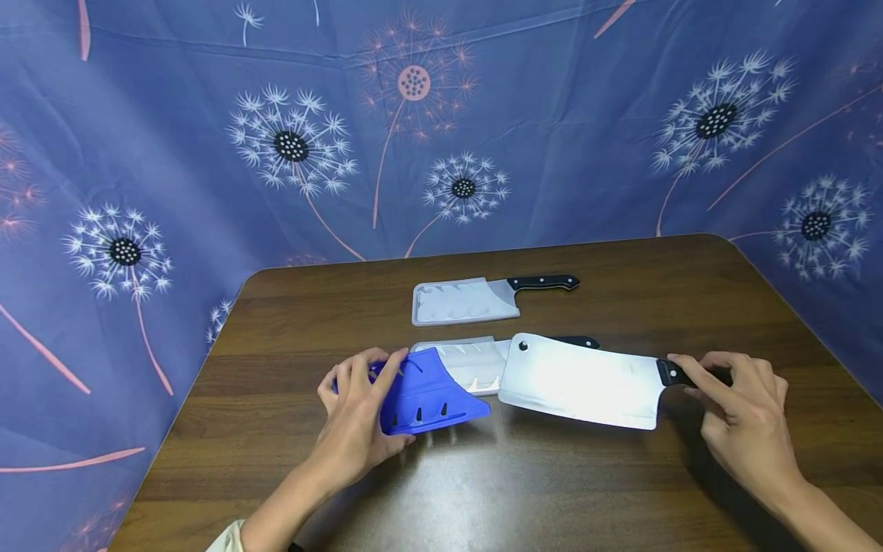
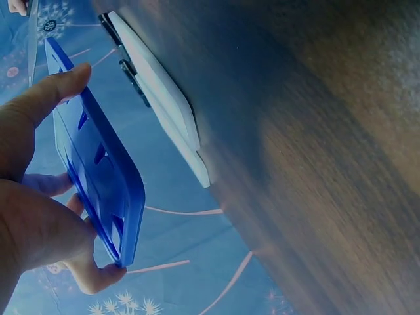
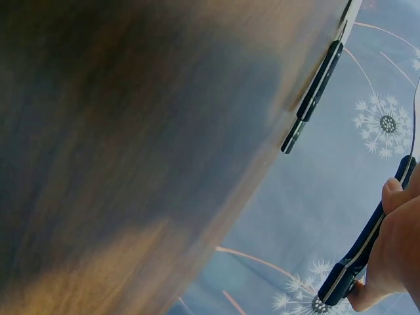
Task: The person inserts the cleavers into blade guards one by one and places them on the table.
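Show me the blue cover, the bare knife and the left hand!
Blue cover (image 1: 429, 391), head view: on its flat side.
Bare knife (image 1: 582, 383), head view: middle of the blade.
Left hand (image 1: 355, 422), head view: back of the hand.

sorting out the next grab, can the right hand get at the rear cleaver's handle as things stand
Probably not while the right hand grips the bare cleaver; otherwise, the rear cleaver's handle lies uncovered.

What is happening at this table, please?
A person holds a blue blade cover in the left hand and, by its black handle, a bare cleaver in the right hand. These two are apart, the cleaver's front end facing the cover. Beyond them, a sheathed cleaver lies on the wooden table; a second sheathed one, partly hidden, lies nearer.
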{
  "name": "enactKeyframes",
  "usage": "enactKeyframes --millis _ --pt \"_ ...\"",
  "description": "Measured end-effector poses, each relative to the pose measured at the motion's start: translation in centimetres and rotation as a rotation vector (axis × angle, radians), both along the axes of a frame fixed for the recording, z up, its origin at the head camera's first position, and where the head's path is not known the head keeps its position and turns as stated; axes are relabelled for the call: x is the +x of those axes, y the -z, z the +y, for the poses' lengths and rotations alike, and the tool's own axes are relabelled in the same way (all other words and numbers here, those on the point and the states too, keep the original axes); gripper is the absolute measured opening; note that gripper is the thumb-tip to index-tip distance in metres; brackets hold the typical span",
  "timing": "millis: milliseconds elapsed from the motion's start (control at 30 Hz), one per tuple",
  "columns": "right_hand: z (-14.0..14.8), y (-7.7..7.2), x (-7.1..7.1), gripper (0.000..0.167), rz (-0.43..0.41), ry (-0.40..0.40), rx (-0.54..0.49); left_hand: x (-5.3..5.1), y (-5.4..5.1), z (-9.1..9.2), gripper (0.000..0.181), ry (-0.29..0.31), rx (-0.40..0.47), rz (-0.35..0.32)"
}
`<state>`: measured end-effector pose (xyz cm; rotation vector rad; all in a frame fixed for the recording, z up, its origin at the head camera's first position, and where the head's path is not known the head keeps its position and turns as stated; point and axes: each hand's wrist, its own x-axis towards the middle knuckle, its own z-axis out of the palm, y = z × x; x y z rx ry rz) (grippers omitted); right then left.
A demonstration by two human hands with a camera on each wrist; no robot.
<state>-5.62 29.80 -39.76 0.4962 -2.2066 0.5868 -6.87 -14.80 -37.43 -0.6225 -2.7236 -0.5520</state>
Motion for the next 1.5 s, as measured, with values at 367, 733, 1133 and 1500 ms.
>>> enactKeyframes --millis 367,733,1133,1500 --pt "-0.2 0.0 0.4 0.051 -0.038 0.007 0.017 0.2 -0.1 0.2 0.117 0.016 0.016 0.032" --pt "-0.6 -0.1 0.3 0.036 0.018 -0.021 -0.033 0.3 -0.2 0.4 0.118 0.017 0.017 0.020" --pt "-0.6 0.0 0.3 0.045 0.012 -0.004 -0.023 0.3 -0.4 0.6 0.118 0.008 0.004 0.024" --pt "-1.1 -0.5 0.3 0.052 0.042 -0.001 -0.034 0.3 -0.4 0.7 0.116 0.008 0.006 0.033"
